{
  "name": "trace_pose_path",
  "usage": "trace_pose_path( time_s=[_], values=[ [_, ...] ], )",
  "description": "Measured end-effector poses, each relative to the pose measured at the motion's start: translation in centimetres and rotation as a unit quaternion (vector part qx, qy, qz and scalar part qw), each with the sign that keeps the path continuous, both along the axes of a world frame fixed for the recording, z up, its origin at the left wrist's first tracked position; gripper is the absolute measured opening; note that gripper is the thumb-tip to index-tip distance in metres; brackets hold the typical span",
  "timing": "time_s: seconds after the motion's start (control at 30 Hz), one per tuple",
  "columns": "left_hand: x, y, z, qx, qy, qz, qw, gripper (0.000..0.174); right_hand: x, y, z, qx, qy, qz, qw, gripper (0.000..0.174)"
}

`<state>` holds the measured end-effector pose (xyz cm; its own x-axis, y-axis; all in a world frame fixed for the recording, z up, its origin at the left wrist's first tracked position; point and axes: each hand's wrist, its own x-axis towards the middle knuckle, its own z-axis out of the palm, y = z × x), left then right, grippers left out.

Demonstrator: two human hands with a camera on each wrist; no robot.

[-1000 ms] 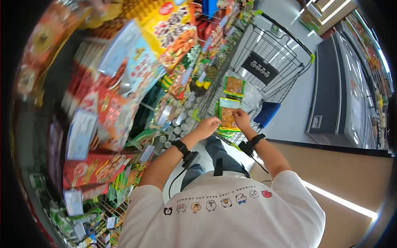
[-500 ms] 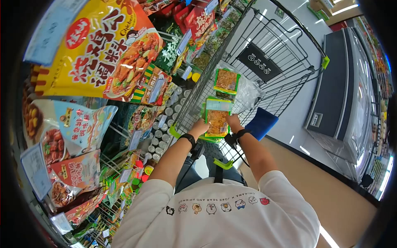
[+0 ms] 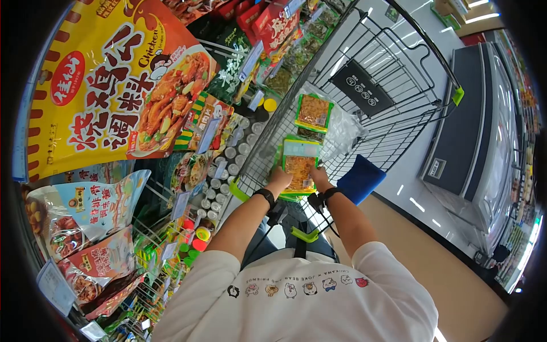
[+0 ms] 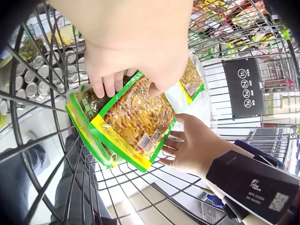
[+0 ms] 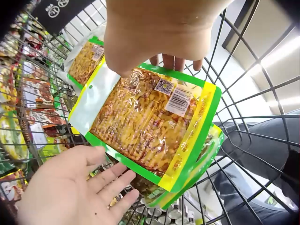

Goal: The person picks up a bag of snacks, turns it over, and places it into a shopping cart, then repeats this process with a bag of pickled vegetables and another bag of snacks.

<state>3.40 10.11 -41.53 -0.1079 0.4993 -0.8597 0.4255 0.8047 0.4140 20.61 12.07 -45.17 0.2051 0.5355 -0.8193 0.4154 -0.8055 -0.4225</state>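
Both hands hold a green-and-yellow edged food packet (image 3: 300,165) by its two sides, inside a wire shopping cart (image 3: 364,128). In the head view the left hand (image 3: 279,180) is at its left edge and the right hand (image 3: 321,176) at its right. The left wrist view shows the left hand (image 4: 136,51) with thumb on top of the packet (image 4: 138,117) and fingers over its far edge; the right hand (image 4: 197,145) grips the opposite edge. More green-edged packets (image 5: 199,176) lie underneath in the right wrist view.
Another such packet (image 3: 313,113) and a clear plastic bag (image 3: 342,134) lie farther in the cart. A blue object (image 3: 361,179) hangs at its right side. Shelves with a yellow seasoning bag (image 3: 114,85) and cans stand left; a freezer (image 3: 476,142) stands right.
Both hands have come to the sides of the near packet, the left from outside its edge. The head view has shifted, so the shelf bags look larger.
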Motion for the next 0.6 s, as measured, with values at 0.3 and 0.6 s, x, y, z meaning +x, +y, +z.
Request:
trace_pose_path(
  time_s=[0.3, 0.6],
  values=[
    [-0.9, 0.9, 4.8, -0.014, -0.036, 0.021, 0.999, 0.046, -0.6, -0.8, 1.6, -0.030, 0.045, -0.065, 0.996, 0.031],
    [-1.7, 0.0, 9.7, 0.121, -0.004, 0.133, 0.984, 0.049, -1.7, -0.6, 7.3, 0.104, 0.387, -0.171, 0.900, 0.044]
  ],
)
